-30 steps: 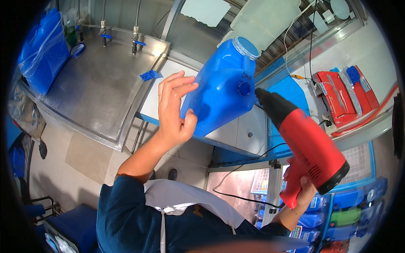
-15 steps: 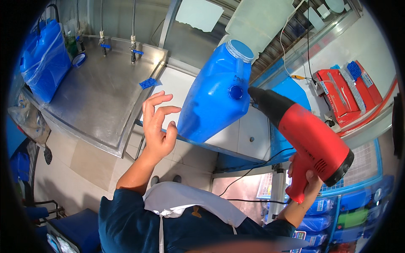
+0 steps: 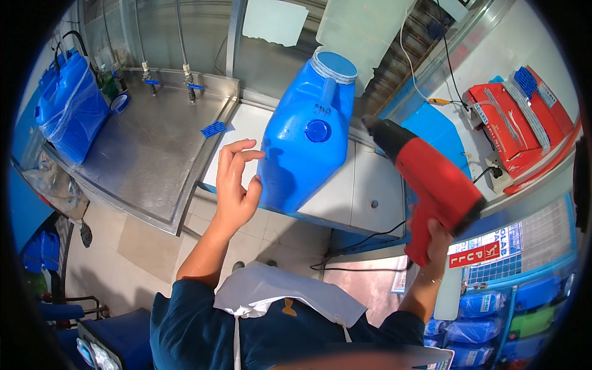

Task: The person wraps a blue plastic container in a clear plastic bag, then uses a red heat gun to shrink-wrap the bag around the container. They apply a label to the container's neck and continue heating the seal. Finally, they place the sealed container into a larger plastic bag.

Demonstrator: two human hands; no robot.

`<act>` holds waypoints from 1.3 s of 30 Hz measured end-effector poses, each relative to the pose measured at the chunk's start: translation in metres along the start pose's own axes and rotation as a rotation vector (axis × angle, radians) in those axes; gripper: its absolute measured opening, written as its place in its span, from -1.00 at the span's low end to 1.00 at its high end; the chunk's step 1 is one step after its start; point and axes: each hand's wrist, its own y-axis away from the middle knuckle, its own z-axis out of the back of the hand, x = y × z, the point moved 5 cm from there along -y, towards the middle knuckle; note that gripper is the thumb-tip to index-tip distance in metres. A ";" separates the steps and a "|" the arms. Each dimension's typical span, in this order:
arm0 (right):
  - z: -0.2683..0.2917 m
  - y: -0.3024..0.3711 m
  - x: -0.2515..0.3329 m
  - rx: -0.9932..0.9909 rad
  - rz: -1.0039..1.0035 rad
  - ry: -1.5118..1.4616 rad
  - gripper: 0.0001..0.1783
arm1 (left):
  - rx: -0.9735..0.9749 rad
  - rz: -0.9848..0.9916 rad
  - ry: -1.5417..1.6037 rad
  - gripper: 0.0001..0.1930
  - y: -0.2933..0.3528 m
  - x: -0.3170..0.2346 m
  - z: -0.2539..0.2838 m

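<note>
A blue plastic water jug [image 3: 296, 163] stands on the white-tiled counter. It has a small round blue cap [image 3: 318, 130] on its front shoulder and a wide blue lid [image 3: 336, 63] with a pale wrap round its rim. Beside its left side is my left hand [image 3: 237, 185], fingers apart and slightly curled; the fingertips lie at the jug's edge, and whether they touch it I cannot tell. In my right hand [image 3: 438, 240] is the handle of a red heat gun [image 3: 435, 179]. Its black nozzle points toward the jug's right side, with a gap between.
A steel sink counter [image 3: 148, 160] with taps and a bagged blue jug [image 3: 74, 111] lies to the left. A small blue ribbed piece [image 3: 213, 129] sits by its edge. At right are a red box [image 3: 518, 123], a wall socket and the gun's black cord [image 3: 370, 268]. Wrapped containers [image 3: 475, 327] fill shelves lower right.
The jug has shifted and turned a little to the left. The heat gun has swung left and lower, and its nozzle shows farther from the jug. My left hand stays beside the jug.
</note>
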 end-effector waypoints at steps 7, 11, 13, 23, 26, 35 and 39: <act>0.077 -0.089 -0.185 0.046 -0.038 0.741 -0.45 | 0.106 0.139 -0.063 -0.61 0.020 0.011 -0.016; 0.119 -0.109 -0.256 0.003 -0.039 0.946 -0.41 | 0.118 0.252 -0.151 -0.63 0.034 0.023 -0.009; 0.137 -0.127 -0.282 -0.012 -0.052 0.958 -0.39 | 0.108 0.329 -0.183 -0.64 0.040 0.031 -0.006; 0.176 -0.192 -0.362 -0.004 -0.094 1.394 -0.21 | 0.109 0.466 -0.212 -0.64 0.055 0.039 -0.026; 0.188 -0.200 -0.375 0.035 -0.059 1.354 -0.22 | 0.137 0.439 -0.275 -0.65 0.058 0.041 -0.031; 0.118 -0.204 -0.291 -0.233 0.221 1.435 -0.41 | 0.058 0.665 -0.038 -0.59 0.094 0.139 -0.043; -0.032 -0.231 -0.175 0.136 0.213 0.352 -0.67 | 0.037 0.865 0.201 -0.34 0.090 0.208 -0.076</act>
